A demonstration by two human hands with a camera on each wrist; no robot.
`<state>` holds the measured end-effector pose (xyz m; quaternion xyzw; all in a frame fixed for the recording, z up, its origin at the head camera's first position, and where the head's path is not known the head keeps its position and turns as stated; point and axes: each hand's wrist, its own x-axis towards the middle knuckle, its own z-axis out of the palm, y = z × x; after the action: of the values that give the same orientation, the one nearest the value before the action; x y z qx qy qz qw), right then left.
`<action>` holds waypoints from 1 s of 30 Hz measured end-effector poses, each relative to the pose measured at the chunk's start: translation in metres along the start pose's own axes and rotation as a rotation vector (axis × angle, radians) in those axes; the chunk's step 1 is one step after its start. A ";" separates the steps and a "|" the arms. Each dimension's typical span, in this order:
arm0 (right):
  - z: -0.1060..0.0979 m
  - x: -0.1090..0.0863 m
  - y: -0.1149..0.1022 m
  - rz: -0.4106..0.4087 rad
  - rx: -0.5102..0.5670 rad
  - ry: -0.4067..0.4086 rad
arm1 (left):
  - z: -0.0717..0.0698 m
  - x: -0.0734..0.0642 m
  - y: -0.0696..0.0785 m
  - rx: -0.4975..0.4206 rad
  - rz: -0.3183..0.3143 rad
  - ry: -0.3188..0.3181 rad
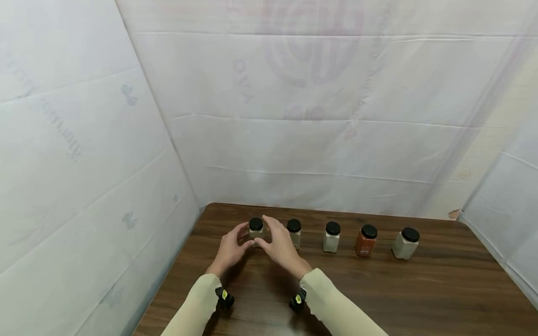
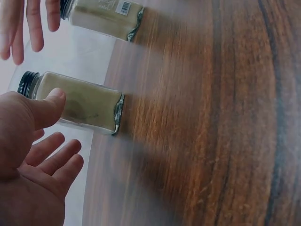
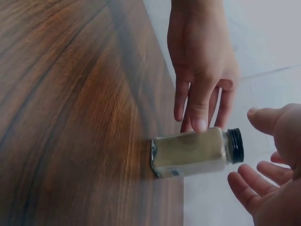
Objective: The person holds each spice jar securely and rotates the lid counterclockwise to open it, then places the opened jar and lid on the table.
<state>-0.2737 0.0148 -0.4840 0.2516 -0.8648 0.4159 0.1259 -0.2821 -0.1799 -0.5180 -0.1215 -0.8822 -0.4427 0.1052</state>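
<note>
A square clear jar with a black screw lid and greenish-beige powder stands upright at the left end of a row. My left hand is at its left side, thumb against or just in front of the glass. Its other fingers are loosely bent, apart from the jar in the left wrist view. My right hand is spread on the other side, around the lid's height. In the right wrist view a gap shows between its fingers and the jar.
To the right stand more black-lidded jars: a beige one partly behind my right hand, a pale one, an orange-red one and another pale one. The dark wooden table meets white sheeted walls behind.
</note>
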 end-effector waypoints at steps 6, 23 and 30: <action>0.013 0.010 -0.002 0.045 -0.024 0.006 | 0.001 0.002 -0.003 -0.026 -0.006 -0.005; 0.026 0.019 0.005 0.105 0.003 0.085 | 0.009 0.013 0.000 -0.079 0.003 -0.007; 0.031 0.019 0.008 0.126 -0.007 0.118 | 0.013 0.016 -0.002 -0.085 -0.003 0.022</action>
<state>-0.2944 -0.0113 -0.5005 0.1713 -0.8714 0.4342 0.1510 -0.2988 -0.1684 -0.5228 -0.1197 -0.8616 -0.4812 0.1089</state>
